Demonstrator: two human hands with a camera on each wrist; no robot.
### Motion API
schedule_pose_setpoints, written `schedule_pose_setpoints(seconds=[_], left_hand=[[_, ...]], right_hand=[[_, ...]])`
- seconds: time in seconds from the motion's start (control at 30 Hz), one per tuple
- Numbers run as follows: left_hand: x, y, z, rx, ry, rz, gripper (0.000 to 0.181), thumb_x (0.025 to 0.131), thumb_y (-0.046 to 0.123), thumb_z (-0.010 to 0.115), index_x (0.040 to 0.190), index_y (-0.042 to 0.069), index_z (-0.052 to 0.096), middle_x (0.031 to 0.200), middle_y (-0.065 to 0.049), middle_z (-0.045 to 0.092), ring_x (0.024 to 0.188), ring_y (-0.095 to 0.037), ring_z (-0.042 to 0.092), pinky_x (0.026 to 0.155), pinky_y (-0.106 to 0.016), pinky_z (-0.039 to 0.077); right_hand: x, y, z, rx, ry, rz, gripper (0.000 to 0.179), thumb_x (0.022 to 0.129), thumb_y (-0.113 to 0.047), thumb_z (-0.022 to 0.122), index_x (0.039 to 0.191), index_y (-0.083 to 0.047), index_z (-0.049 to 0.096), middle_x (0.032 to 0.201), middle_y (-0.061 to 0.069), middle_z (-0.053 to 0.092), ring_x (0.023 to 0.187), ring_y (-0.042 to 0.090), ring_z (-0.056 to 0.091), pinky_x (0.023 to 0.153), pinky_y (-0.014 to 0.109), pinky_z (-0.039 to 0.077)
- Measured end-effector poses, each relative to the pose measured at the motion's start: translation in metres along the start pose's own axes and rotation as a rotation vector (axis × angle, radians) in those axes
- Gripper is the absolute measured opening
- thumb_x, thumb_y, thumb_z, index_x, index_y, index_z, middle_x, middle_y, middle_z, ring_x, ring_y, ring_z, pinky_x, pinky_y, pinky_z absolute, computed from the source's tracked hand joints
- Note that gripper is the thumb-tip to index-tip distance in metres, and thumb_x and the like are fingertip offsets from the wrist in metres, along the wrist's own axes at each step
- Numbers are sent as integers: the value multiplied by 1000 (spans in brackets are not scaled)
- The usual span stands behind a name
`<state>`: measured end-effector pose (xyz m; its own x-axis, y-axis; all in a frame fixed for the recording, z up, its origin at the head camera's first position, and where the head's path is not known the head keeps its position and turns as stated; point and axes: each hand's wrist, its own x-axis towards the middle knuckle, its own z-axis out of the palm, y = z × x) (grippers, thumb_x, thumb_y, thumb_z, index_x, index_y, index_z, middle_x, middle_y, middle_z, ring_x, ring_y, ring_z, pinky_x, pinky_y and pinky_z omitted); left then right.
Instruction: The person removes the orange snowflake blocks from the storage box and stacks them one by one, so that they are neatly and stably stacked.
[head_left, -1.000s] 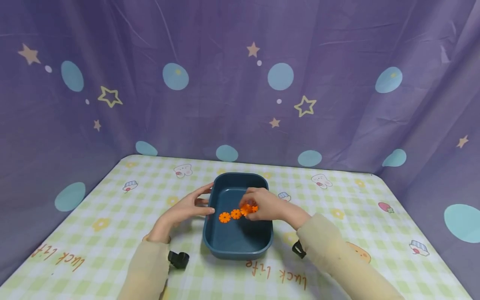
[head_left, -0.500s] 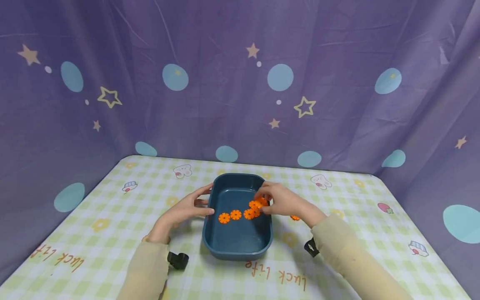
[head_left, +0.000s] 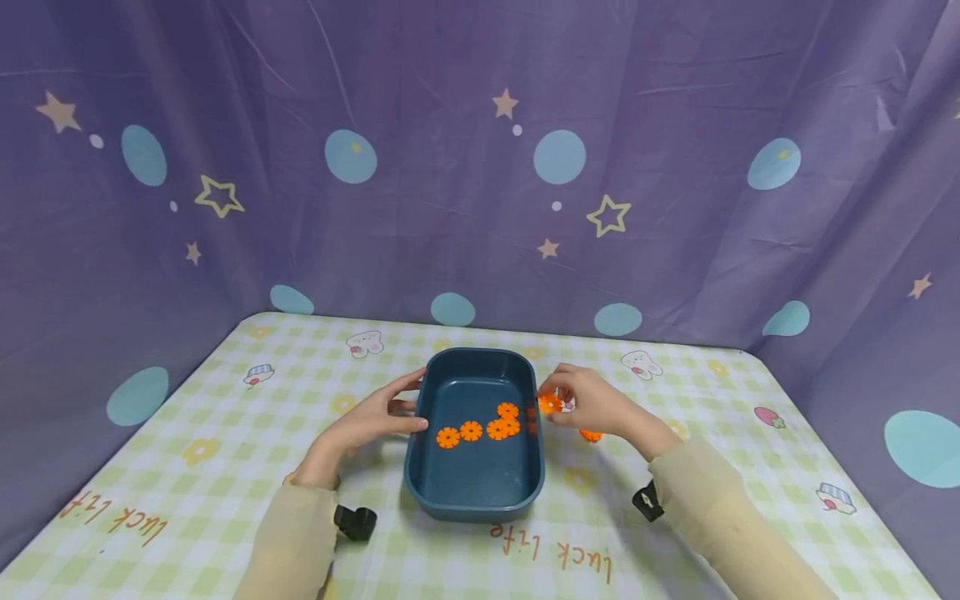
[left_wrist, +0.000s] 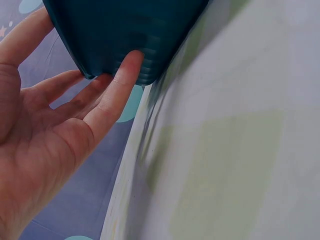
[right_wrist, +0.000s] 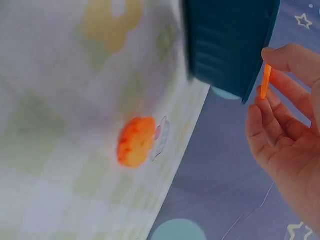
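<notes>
A dark teal rectangular bin (head_left: 474,492) stands on the table, holding several orange notched plastic discs (head_left: 471,431) on its floor. My left hand (head_left: 367,422) rests against the bin's left side, its fingertips touching the outer wall in the left wrist view. Just outside the right rim, my right hand (head_left: 596,402) pinches an orange notched disc (head_left: 551,404) between thumb and fingers. That disc shows edge-on in the right wrist view (right_wrist: 266,81). Another orange disc (right_wrist: 136,142) lies on the table right of the bin, partly hidden by the right wrist in the head view.
A green-and-white checked cloth (head_left: 225,492) with printed pictures covers the table. Behind it hangs a purple curtain (head_left: 450,167) with stars and blue dots. Black wrist straps (head_left: 356,522) sit on both forearms.
My right hand has moved right, from inside the bin to just outside its right rim, carrying an orange disc. Several discs stay on the bin floor. My left hand has kept its place.
</notes>
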<state>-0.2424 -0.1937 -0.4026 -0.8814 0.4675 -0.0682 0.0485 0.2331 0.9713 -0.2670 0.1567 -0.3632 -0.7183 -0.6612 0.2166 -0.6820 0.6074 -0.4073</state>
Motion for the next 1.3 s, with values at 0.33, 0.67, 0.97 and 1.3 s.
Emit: schedule_pose_setpoints(seconds=[0.33,0.67,0.97,1.3], left_hand=[[-1,-1,0,-6,0,-2,83,81,21,69,146,29,18,145,-9,23,122,-36,41,81,-40,51],[1,-1,0,-6,2,-1,82,81,21,69,146,29,19,144,-8,23,122,-35,41,81,-39,51],[1,-1,0,-8,1,1,82,81,20,69,146,29,19,144,-8,24,123,-35,41,81,-39,51],[1,-1,0,-18,-5,7,82,82,21,69,146,29,18,144,-8,23,122,-34,41,81,-40,51]], right_hand=[[-16,16,1,0,22,15,24,74,-13,72,97,-10,67,91,-4,58,73,14,51,67,34,50],[-27,32,2,-17,15,47,24,74,-10,70,97,-8,69,89,-2,58,75,15,54,69,27,49],[-36,42,5,-6,-5,94,23,76,-14,71,98,-9,69,89,-2,58,76,13,54,70,29,50],[-42,49,10,-23,-27,119,21,73,-15,75,93,-11,70,88,-3,57,73,12,51,67,22,45]])
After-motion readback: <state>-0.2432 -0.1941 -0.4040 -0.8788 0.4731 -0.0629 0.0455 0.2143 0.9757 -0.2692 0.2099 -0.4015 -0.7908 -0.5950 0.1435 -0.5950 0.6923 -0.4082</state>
